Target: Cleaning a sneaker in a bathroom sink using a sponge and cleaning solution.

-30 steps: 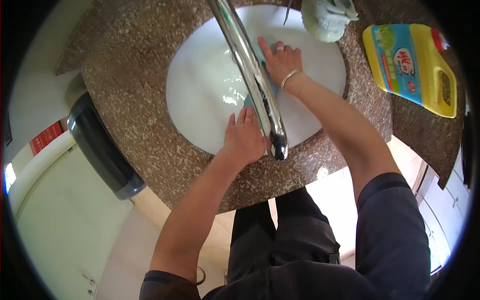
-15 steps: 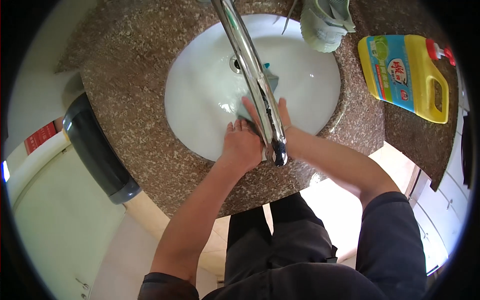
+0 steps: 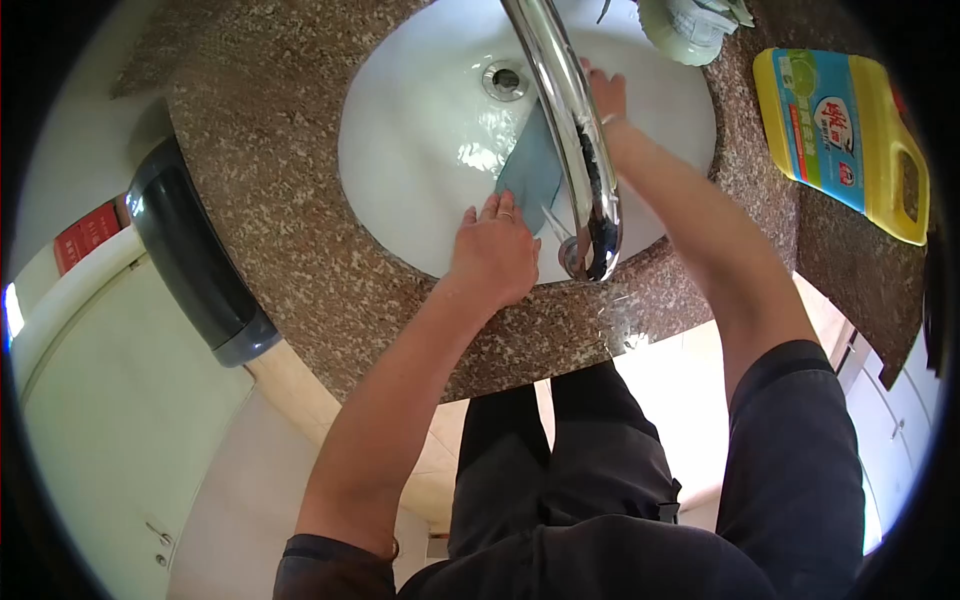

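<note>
Chrome faucet slants above sink between left hand and right hand, blocking straight crossing. Room open along sink's left side. Shoe crowds far right rim.

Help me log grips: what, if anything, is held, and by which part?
Left hand: on the near end of the flat blue-grey piece; gripping or pressing cannot be told. Right hand: by the faucet, no hold visible.

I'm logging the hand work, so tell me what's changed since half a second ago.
The right hand has moved forward, away from the left hand, toward the basin's far right. More of the blue-grey piece shows now. The left hand stays at its near end; pale shoe and yellow bottle look unmoved.
</note>
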Tool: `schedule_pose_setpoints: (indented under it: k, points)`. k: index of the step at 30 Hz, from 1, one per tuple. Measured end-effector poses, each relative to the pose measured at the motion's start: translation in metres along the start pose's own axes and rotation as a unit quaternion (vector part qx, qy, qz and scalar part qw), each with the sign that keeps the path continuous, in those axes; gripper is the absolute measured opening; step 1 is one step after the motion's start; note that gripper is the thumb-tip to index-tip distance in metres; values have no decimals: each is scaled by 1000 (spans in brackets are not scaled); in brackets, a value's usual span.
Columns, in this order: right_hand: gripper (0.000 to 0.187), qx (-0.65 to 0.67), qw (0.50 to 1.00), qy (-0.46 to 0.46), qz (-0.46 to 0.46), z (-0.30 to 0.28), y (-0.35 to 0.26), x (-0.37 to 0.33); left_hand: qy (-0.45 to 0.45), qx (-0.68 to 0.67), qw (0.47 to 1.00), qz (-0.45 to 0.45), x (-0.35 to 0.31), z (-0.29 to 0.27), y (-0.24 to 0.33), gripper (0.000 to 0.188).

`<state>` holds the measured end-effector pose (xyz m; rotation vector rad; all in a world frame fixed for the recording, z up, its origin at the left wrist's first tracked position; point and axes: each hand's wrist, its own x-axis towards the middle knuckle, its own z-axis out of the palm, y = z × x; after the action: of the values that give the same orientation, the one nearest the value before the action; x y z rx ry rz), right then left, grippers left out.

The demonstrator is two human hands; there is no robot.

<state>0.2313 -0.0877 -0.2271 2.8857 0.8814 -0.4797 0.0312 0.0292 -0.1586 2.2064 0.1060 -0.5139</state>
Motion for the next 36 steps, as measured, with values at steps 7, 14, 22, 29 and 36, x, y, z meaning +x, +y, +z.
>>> schedule_pose_setpoints:
  k: [7, 14, 22, 29, 36]
  points:
    - [59, -61, 991, 113, -38, -43, 5, -31, 25, 106, 983, -145, 5, -26, 19, 50]
    - [36, 49, 962, 18, -270, -40, -55, -50, 68, -24, 988, -133, 58, 23, -17, 36]
    - [26, 230, 902, 17, -366, -46, -70, -48, 201, 21, 975, -95, -19, -70, 18, 29]
    - [17, 543, 815, -73, -188, -58, -105, -63, 266, -226, 924, -154, -35, -135, 7, 19]
    - [23, 427, 891, -153, -16, -104, -21, -76, 289, -707, 605, -226, 18, -60, 25, 21]
